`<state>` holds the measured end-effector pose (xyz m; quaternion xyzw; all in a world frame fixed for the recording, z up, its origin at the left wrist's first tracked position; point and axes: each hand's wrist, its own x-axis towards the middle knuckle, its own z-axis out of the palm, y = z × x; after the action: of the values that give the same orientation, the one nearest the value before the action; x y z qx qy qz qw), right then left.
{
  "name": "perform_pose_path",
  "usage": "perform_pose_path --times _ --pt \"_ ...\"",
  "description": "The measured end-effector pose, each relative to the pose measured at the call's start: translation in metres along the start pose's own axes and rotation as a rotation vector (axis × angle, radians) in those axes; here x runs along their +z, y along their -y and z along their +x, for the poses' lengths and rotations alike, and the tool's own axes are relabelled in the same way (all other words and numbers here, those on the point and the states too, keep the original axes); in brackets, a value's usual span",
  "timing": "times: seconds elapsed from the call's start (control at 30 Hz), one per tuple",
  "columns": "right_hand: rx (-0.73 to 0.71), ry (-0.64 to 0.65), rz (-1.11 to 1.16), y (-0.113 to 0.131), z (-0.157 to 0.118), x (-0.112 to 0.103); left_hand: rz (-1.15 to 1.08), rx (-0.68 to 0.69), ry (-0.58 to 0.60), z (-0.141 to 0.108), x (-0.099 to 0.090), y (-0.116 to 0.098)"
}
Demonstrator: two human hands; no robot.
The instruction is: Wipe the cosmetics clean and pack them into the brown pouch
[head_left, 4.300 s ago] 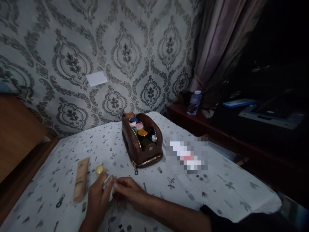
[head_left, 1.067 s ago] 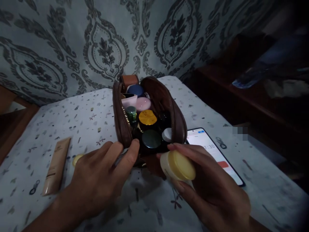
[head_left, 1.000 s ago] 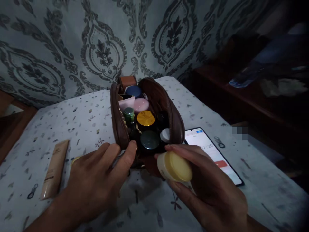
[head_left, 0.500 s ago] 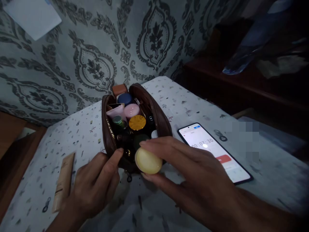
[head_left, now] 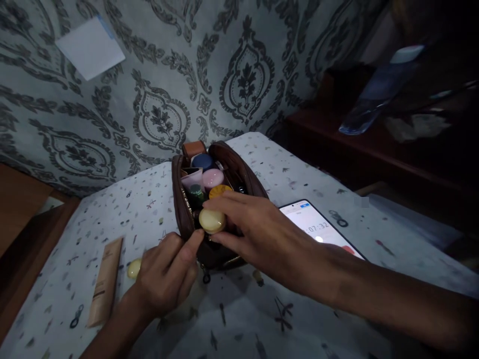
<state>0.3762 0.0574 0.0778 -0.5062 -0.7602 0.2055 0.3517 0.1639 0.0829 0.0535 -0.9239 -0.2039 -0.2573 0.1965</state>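
Note:
An open brown zip bag [head_left: 181,212] stands on the patterned white cloth, packed with a blue lid [head_left: 202,161], a pink lid [head_left: 213,177], a green-capped item [head_left: 195,193] and a yellow lid [head_left: 220,191]. My right hand [head_left: 258,229] pinches a pale yellow round container [head_left: 212,220] over the front part of the bag's opening. Against the bag's near left edge rests the extended index finger of my left hand [head_left: 168,271]; its other fingers are curled, and whether anything is inside them is hidden.
A beige tube [head_left: 106,284] lies at the left, with another pale yellow round item [head_left: 133,269] beside it, partly behind my left hand. A phone [head_left: 318,222] showing a timer lies to the right. Farther back stand a clear bottle [head_left: 377,94] and a reddish-brown surface [head_left: 322,122].
My right hand has carried the yellow container forward and left, over the bag. The view has shifted, and a second pale yellow item now shows by my left hand.

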Motion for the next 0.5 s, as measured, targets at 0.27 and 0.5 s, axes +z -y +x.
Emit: perform_pose_path --times 0.27,0.5 --pt "0.064 0.089 -0.005 0.0 0.014 0.003 -0.064 0.032 -0.051 -0.004 0.008 0.007" --pt "0.037 0.151 0.027 0.0 0.017 0.008 -0.135 0.032 -0.114 -0.014 0.013 0.007"
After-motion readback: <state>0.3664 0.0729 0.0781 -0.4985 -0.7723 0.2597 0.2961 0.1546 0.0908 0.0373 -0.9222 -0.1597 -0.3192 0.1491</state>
